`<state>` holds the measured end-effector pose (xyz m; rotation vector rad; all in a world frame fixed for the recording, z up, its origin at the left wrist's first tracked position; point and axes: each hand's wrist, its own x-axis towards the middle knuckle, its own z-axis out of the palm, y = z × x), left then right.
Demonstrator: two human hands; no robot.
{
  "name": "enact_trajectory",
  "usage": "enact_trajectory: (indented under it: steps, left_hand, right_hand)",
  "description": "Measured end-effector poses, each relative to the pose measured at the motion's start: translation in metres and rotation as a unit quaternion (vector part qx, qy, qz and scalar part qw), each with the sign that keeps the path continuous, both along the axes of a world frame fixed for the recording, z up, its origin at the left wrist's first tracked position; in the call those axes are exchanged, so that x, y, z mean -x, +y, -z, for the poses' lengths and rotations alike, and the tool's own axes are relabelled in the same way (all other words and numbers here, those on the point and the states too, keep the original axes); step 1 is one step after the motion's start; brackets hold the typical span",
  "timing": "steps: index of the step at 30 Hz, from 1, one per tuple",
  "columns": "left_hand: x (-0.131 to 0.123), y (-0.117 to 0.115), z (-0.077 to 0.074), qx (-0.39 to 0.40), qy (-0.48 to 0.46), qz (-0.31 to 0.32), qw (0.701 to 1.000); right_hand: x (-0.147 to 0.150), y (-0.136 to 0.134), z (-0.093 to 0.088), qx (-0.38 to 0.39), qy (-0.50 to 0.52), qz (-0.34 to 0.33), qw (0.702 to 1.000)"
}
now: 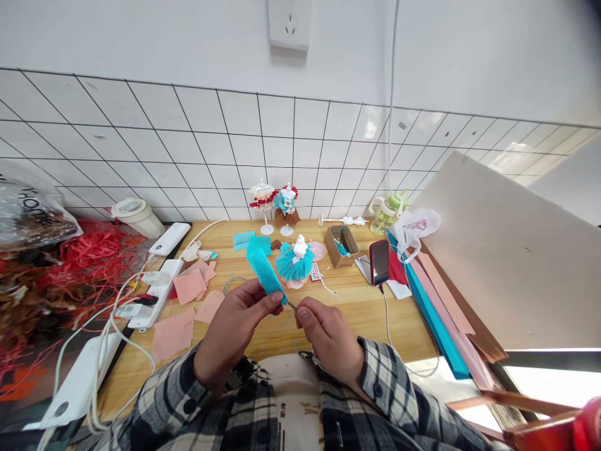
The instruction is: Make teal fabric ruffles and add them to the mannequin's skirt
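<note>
My left hand (243,319) pinches a folded strip of turquoise crepe paper (265,270) between thumb and fingers, its lower edge ruffled. Closed around a thin grey metal tool (292,305), my right hand (325,333) holds its tip against the strip's lower end; the rest of the tool is hidden in the fist. Just beyond the hands stands a small white dress form (300,245) with a turquoise paper skirt (292,263). More turquoise paper pieces (243,240) lie behind the strip.
Two dressed mini forms (266,229) (287,229) stand by the tiled wall. A cardboard box (345,258), a phone (379,260) on a cable and a green bottle (387,216) are to the right. Pink paper squares (173,334), power strips (157,294) and loose cables lie left.
</note>
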<state>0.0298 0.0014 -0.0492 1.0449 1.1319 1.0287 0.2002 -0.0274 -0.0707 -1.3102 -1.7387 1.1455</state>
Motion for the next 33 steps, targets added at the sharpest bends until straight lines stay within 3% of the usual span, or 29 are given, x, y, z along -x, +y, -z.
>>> enact_trajectory:
  steps: [13,23,33]
  left_hand:
    - [0.002,0.002,0.01,-0.002,-0.031,0.013,0.999]
    - [0.001,0.001,0.019,0.035,-0.133,-0.041,0.99]
    - [-0.005,-0.002,0.022,0.043,-0.124,-0.038,0.991]
  right_hand:
    - [0.001,0.001,0.0,0.017,0.014,0.006,1.0]
    - [0.006,-0.002,0.003,0.009,0.017,0.021,1.0]
    - [0.01,-0.006,0.009,0.02,0.054,0.025,0.998]
